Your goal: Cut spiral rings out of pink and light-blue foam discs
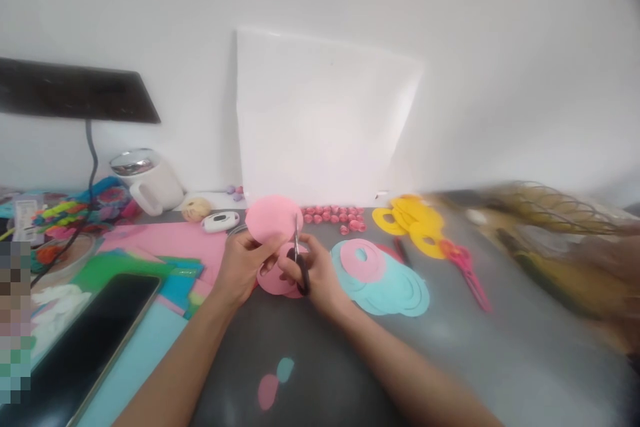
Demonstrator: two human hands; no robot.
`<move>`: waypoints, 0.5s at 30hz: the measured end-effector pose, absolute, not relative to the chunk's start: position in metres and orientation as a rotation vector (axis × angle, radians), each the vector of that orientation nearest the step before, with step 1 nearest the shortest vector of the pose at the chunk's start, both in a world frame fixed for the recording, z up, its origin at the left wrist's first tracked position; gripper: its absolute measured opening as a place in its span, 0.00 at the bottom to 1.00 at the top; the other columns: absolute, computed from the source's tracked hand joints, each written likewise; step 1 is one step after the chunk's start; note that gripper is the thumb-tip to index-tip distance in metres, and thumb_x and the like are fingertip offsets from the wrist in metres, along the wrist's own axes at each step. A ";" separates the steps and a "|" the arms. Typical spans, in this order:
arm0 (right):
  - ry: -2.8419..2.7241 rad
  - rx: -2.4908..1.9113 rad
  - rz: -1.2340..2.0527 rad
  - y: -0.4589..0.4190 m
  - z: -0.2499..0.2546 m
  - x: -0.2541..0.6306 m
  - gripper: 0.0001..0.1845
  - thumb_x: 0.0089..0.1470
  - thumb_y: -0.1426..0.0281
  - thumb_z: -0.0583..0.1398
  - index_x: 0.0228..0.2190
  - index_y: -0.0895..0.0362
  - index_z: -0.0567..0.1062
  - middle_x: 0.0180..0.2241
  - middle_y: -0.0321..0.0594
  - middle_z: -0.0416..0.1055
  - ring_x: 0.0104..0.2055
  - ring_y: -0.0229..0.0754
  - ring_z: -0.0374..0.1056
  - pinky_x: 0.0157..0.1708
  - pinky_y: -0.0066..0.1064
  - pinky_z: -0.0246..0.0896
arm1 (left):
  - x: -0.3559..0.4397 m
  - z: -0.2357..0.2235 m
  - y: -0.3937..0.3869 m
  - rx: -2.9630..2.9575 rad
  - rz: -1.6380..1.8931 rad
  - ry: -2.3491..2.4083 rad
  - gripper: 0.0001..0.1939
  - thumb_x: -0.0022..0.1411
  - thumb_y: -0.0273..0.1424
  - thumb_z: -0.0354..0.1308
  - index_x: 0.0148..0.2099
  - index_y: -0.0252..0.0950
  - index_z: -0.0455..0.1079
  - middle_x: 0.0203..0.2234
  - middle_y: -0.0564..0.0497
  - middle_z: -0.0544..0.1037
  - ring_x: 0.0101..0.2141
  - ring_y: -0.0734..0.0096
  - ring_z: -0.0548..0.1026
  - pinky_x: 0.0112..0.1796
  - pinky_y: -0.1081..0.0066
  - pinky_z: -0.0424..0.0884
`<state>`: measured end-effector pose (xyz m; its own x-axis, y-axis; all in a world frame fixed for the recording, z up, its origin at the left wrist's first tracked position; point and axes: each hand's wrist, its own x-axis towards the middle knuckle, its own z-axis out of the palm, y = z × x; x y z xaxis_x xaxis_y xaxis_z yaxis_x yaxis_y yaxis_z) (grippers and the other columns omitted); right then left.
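Note:
My left hand [245,261] pinches the lower edge of a pink paper disc [273,217], held up above the table. In my right hand [317,270] is a pair of scissors [299,260] with black handles, blades pointing up at the disc's right side. Whether the blades bite into the paper I cannot tell. Below my hands lie more pink paper discs [274,282], partly covered by them. Just right of my right hand, a pink paper ring [350,267] rests on a pile of light blue paper rings [400,290].
Yellow paper rings [425,220] and pink scissors [470,273] lie to the right. Small red rolls [333,215] line the back, before a white sheet [325,120]. At left are a phone [95,340], coloured paper [120,270] and a white mug [157,183]. Two paper scraps [269,391] lie in front.

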<state>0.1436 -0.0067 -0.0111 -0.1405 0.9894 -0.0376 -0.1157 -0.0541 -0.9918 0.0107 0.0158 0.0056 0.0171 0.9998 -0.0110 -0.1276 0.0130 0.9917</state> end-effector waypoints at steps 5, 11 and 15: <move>-1.138 -1.012 1.439 -0.006 -0.009 0.144 0.29 0.40 0.66 0.68 0.42 0.56 0.62 0.21 0.27 0.66 0.22 0.32 0.58 0.23 0.24 0.54 | 0.010 0.005 0.016 1.130 1.229 1.113 0.13 0.46 0.32 0.65 0.18 0.32 0.66 0.09 0.58 0.62 0.13 0.84 0.57 0.15 0.78 0.51; -1.116 -0.978 1.468 -0.004 -0.007 0.146 0.28 0.40 0.67 0.68 0.42 0.56 0.62 0.20 0.25 0.62 0.22 0.31 0.56 0.24 0.25 0.53 | 0.010 0.006 0.016 1.143 1.218 1.111 0.12 0.46 0.31 0.66 0.19 0.32 0.67 0.09 0.58 0.61 0.13 0.84 0.56 0.16 0.78 0.50; -1.127 -0.998 1.445 -0.003 -0.009 0.146 0.28 0.40 0.67 0.68 0.42 0.56 0.62 0.21 0.27 0.66 0.22 0.32 0.58 0.25 0.25 0.55 | 0.008 0.005 0.017 1.129 1.217 1.115 0.10 0.45 0.31 0.66 0.21 0.32 0.69 0.10 0.58 0.61 0.14 0.84 0.56 0.16 0.78 0.51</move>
